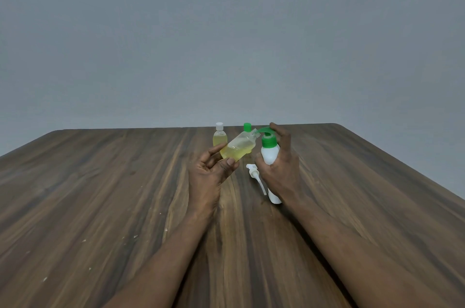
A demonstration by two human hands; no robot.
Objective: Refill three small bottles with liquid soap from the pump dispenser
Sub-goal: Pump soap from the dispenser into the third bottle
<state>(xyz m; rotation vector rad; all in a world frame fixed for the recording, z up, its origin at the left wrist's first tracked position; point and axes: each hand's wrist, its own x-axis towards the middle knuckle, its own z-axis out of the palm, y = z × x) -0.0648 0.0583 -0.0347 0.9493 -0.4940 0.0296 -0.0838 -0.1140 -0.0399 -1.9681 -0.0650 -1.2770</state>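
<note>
My left hand (214, 169) pinches a small clear bottle (239, 145) of yellow soap near its base. The bottle is uncapped and tilted, its open neck up against the green pump spout. My right hand (280, 164) grips the white pump dispenser (269, 154), and its index finger rests on the green pump head (267, 131). Behind them stands a small yellow-filled bottle with a white cap (219, 137). A green-capped small bottle (247, 129) stands next to it, mostly hidden by the held bottle.
A white spray-pump cap with its dip tube (256, 178) lies on the brown wooden table (113, 182) between my hands. A white object (274, 197) pokes out under my right wrist. A grey wall rises behind the table's far edge.
</note>
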